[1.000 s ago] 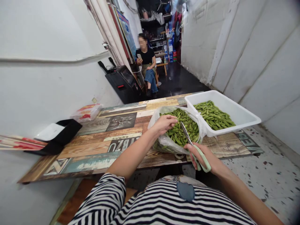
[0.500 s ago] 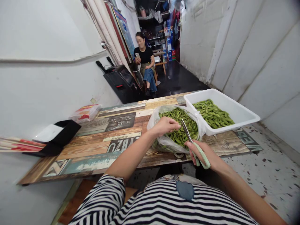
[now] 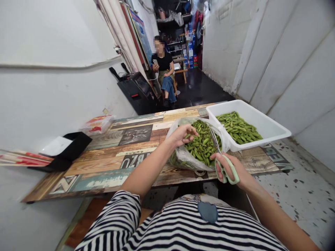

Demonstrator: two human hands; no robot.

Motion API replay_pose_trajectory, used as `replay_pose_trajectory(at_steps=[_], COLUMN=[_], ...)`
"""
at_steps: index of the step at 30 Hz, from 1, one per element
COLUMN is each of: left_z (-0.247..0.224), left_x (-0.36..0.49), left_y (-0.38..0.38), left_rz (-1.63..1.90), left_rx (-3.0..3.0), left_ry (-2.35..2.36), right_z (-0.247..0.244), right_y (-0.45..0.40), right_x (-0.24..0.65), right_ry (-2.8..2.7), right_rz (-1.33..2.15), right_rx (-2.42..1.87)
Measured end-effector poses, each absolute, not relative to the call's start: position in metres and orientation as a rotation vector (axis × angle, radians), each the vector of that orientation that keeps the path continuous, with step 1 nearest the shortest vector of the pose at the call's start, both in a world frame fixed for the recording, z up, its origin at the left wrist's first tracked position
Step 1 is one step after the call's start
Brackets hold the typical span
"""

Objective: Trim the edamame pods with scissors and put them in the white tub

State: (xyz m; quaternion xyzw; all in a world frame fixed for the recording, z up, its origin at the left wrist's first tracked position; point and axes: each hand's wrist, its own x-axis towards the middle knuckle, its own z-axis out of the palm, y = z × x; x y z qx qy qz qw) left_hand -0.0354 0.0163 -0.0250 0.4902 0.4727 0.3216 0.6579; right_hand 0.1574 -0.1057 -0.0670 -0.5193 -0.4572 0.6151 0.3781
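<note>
My left hand (image 3: 184, 135) is over the left side of a clear plastic bag (image 3: 180, 157) full of green edamame pods (image 3: 202, 143). Its fingers are curled, and a bit of green pod shows between them, partly hidden. On the bag's right side, my right hand (image 3: 229, 167) grips the pale green handles of a pair of scissors (image 3: 232, 176). The blades point up and away over the pods, a little apart from my left hand. Beside the bag stands a white plastic tray (image 3: 272, 127) with more edamame pods (image 3: 238, 127) heaped in its left part.
The wood-patterned table (image 3: 104, 160) carries a red-and-white plastic package (image 3: 96, 123) and a black holder (image 3: 74, 150) with red-and-white sticks (image 3: 26, 158) at the left. Beyond the table, a seated person (image 3: 164, 66) holds a phone, near a black machine (image 3: 137, 90). Walls stand at both sides.
My left hand has moved slightly left and up, away from the scissors. My right hand has shifted right with the scissors, whose blades now point more upright.
</note>
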Motion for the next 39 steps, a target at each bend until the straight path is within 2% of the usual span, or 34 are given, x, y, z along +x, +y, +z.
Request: replay_pose_trajectory(at_steps=[2, 8, 11, 15, 23, 33, 39], left_z=[-0.032, -0.047, -0.047, -0.048, -0.028, -0.032, -0.031], left_x=[-0.032, -0.014, -0.008, -0.007, -0.021, -0.028, -0.015], left_y=[0.020, 0.021, 0.027, 0.034, 0.021, 0.007, -0.010], left_rz=[0.704, 0.520, 0.455, 0.388, 0.583, 0.950, 0.974], left_rx=[1.193, 1.945, 2.028, 1.927, 1.353, 1.202, 1.183], left_ry=[1.166, 1.527, 1.601, 1.429, 1.158, 1.121, 1.116], right_z=[-0.064, -0.060, -0.063, -0.064, -0.067, -0.054, -0.055], right_y=[-0.107, -0.110, -0.110, -0.110, -0.109, -0.114, -0.106], right_x=[0.158, 0.157, 0.156, 0.155, 0.152, 0.141, 0.136], right_ry=[-1.126, -1.137, -1.181, -1.205, -1.161, -1.162, -1.163], right_rz=[1.624, 1.648, 1.616, 1.609, 1.644, 1.835, 1.779], right_rx=[-1.321, -1.338, -1.332, -1.340, -1.349, -1.251, -1.231])
